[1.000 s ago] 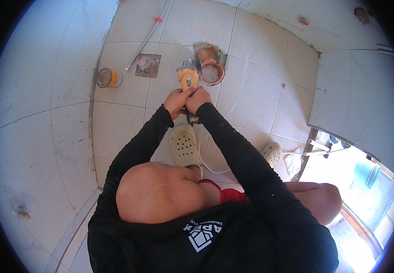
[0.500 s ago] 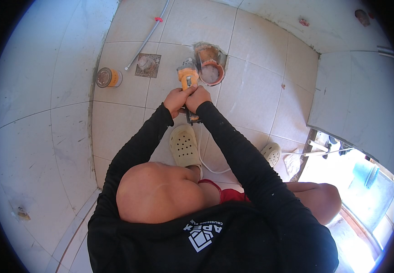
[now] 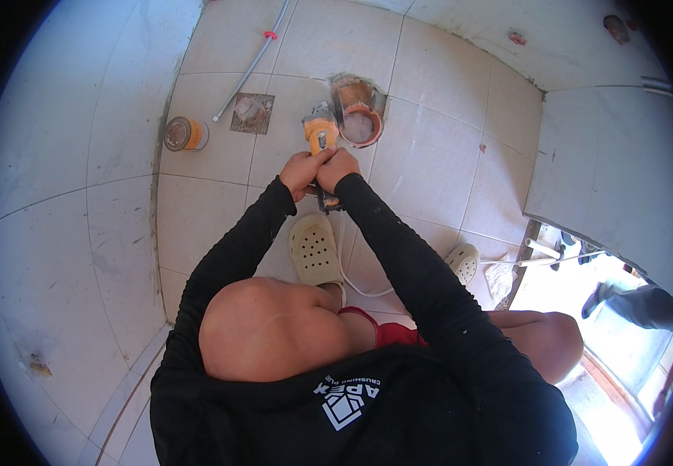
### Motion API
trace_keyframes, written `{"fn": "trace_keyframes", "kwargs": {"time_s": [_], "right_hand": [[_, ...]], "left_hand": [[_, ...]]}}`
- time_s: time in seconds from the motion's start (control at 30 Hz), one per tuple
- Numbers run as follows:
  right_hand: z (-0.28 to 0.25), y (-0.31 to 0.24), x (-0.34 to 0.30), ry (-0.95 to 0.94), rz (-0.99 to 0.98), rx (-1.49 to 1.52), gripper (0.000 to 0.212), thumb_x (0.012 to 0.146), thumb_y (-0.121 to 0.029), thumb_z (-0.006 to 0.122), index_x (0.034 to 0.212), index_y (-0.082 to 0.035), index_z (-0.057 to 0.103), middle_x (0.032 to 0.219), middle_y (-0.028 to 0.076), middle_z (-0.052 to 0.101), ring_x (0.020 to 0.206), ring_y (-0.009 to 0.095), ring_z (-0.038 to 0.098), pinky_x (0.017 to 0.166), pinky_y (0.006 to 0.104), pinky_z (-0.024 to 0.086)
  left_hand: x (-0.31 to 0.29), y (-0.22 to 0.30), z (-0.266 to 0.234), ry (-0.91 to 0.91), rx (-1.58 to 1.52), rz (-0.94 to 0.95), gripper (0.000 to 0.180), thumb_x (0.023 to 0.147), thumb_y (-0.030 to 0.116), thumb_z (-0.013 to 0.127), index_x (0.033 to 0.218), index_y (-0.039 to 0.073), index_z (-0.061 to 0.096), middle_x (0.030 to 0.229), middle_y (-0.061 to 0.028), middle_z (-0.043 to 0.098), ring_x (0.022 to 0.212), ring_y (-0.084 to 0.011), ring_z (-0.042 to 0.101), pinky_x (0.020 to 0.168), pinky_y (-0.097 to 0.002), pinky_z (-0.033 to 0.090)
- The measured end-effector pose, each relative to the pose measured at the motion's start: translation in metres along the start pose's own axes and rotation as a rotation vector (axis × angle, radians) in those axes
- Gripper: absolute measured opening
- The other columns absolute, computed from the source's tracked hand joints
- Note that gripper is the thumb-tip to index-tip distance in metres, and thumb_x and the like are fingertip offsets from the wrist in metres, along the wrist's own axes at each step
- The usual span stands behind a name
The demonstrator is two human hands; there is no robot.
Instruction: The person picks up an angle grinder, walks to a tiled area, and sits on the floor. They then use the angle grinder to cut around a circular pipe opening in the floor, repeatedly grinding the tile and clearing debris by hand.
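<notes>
- Left hand (image 3: pixel 299 172) and right hand (image 3: pixel 339 168) are grasping the power tool (image 3: pixel 321 132).
- It's sitting just beside the pipe (image 3: pixel 357 109), possibly risking kickback off the rim.
- The cord (image 3: pixel 367 294) is trailing near the clog (image 3: pixel 315 248), possibly inviting a snag.

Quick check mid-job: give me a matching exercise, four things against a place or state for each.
1. power tool
2. can
3. hose
4. pipe

A. sunk in the floor
B. near the left wall
C. grey, with a red piece on it
D. held by the left hand and right hand

Pairs: 1-D, 2-B, 3-C, 4-A
</notes>
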State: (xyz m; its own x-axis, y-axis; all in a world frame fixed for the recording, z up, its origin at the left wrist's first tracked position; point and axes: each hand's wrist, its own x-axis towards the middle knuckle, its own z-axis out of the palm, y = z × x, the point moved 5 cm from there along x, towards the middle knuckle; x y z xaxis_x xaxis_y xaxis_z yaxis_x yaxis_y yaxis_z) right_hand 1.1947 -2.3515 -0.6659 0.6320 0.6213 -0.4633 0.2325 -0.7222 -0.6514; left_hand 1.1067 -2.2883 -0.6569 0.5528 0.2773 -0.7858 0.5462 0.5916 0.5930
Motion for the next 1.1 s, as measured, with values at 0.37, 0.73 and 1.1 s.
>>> {"fn": "trace_keyframes", "kwargs": {"time_s": [0.37,0.73,1.1], "right_hand": [[-0.006,-0.006,0.000,-0.066,0.033,0.008,0.047,0.079,-0.029,0.064,0.106,0.009,0.057,0.103,0.030,0.065,0.101,0.042,0.063,0.086,0.0453,0.051],[-0.001,0.000,0.004,-0.060,0.029,0.014,0.048,0.079,-0.029,0.063,0.107,0.009,0.056,0.103,0.032,0.064,0.100,0.043,0.064,0.086,0.0453,0.052],[0.004,0.007,0.004,0.003,0.006,0.003,0.050,0.080,-0.039,0.063,0.100,0.007,0.061,0.099,0.028,0.066,0.097,0.042,0.065,0.083,0.0458,0.052]], "left_hand": [[0.004,0.001,0.001,-0.003,-0.011,-0.002,0.067,0.088,0.054,0.062,0.120,-0.005,0.054,0.107,-0.0150,0.065,0.092,-0.0248,0.067,0.076,-0.0419,0.057],[0.005,-0.001,0.000,0.012,0.006,-0.006,0.068,0.087,0.056,0.063,0.120,-0.003,0.054,0.104,-0.0133,0.066,0.088,-0.0227,0.068,0.074,-0.0401,0.057],[0.007,-0.004,-0.001,0.016,0.017,-0.014,0.067,0.087,0.056,0.062,0.121,-0.002,0.054,0.105,-0.0130,0.066,0.089,-0.0233,0.068,0.075,-0.0407,0.057]]}}
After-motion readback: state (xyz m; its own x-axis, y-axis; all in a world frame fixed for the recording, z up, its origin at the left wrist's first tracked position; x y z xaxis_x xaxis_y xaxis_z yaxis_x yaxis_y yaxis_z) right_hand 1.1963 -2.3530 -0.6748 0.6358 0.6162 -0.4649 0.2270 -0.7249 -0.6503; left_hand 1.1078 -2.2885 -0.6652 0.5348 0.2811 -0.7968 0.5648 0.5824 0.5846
